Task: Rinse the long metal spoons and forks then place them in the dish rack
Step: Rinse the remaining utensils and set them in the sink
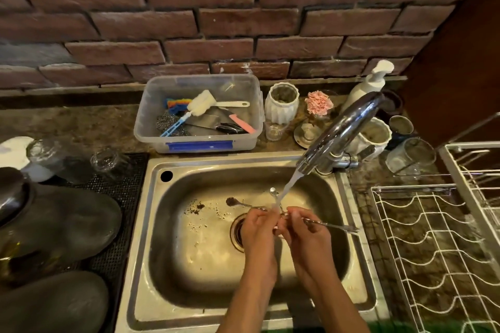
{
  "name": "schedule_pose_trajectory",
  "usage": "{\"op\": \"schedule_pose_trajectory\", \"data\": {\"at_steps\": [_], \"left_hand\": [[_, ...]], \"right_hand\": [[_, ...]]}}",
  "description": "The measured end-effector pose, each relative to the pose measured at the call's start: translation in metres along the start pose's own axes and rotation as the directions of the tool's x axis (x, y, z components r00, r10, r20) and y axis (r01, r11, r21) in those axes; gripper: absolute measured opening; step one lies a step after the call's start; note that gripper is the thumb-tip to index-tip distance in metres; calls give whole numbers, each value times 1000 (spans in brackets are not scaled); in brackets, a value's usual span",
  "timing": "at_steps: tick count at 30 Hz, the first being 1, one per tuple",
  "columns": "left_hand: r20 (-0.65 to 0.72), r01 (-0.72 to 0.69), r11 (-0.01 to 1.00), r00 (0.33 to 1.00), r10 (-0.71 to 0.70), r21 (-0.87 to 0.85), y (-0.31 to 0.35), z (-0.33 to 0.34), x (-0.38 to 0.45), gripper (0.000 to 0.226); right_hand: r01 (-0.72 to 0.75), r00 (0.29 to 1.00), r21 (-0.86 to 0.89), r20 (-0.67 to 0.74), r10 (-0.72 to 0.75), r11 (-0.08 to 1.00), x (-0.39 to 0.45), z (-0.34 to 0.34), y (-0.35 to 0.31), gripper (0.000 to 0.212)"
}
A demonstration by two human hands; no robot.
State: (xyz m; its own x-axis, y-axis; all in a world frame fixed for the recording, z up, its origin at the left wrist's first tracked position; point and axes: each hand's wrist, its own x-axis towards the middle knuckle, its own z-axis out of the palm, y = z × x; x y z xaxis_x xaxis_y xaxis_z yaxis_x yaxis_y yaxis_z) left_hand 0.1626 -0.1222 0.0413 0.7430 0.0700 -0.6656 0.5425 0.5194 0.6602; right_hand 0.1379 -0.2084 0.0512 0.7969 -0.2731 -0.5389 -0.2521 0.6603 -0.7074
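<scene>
Your steel sink (151,224) fills the middle of the view, with crumbs and dark specks scattered over its floor left of the drain (238,232). To the sink's right stands the white wire dish rack (433,251), and no cutlery shows in it. Behind the sink sits a clear plastic tub (198,140) holding brushes and scrubbers. The chrome faucet (343,130) arches in from the sink's back right corner, and its stream of water (286,186) falls onto your hands over the basin, just right of the drain.

Your left hand (257,235) is closed around thin metal cutlery under the stream; how many pieces it holds you cannot tell from here. Your right hand (305,235) pinches the same bundle, with a long fork (335,226) reaching out from it toward the sink's right wall, tines outward. A small spoon bowl (273,192) rises above your fingers beside the water. One dirty long spoon (238,202) lies on the sink floor just behind your left hand, its bowl dark with residue and pointing left.
</scene>
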Motion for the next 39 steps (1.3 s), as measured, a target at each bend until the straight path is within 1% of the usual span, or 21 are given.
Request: {"op": "schedule_pose_trajectory", "data": {"at_steps": [2,4,7,11,13,16,20,23,25,27,31,34,36,37,39], "left_hand": [[50,4,1000,999,-3,-19,-1,5,-9,12],[73,5,999,997,-2,-33,0,6,-13,14],[63,-1,998,998,5,-57,3,4,-13,19],[26,59,992,998,-56,-112,5,6,-13,18],[16,62,990,998,-61,-127,4,9,-14,19],[-6,58,984,998,-60,-166,1,14,-13,13],[-26,78,971,996,-86,-227,-2,18,-12,22],[-24,99,961,994,-109,-257,-1,18,-10,12],[-29,104,952,993,-117,-287,0,19,-8,9],[-48,94,954,992,-112,-284,2,20,-5,10],[-109,25,967,992,-55,-255,4,21,-1,27],[-131,-3,974,991,-27,-228,5,21,3,23],[-168,-6,980,985,-29,-201,7,20,6,27],[-164,-11,982,986,-21,-189,7,19,8,26],[-126,-27,985,992,5,-170,8,18,10,15]], "right_hand": [[8,1000,4,0,-8,1000,-1,-4,-7,19],[5,1000,36,-19,-5,999,-3,-10,-13,17],[7,999,99,-53,-1,995,-3,-23,-23,14],[-7,997,64,-80,12,998,-8,-36,-31,15],[-10,996,84,-88,18,996,-11,-39,-32,16],[-2,995,93,-102,12,996,-15,-42,-33,22],[5,991,101,-135,8,995,-19,-42,-34,21],[10,987,94,-158,5,995,-20,-42,-37,24],[4,987,87,-161,11,996,-21,-44,-38,20],[-2,985,100,-170,19,995,-21,-43,-37,17],[27,985,96,-172,-10,995,-21,-40,-36,20],[49,987,88,-157,-35,995,-22,-41,-33,26],[52,986,90,-163,-37,995,-22,-43,-31,27],[56,985,89,-165,-41,994,-22,-44,-31,27],[65,983,88,-179,-48,994,-21,-48,-30,24]]}}
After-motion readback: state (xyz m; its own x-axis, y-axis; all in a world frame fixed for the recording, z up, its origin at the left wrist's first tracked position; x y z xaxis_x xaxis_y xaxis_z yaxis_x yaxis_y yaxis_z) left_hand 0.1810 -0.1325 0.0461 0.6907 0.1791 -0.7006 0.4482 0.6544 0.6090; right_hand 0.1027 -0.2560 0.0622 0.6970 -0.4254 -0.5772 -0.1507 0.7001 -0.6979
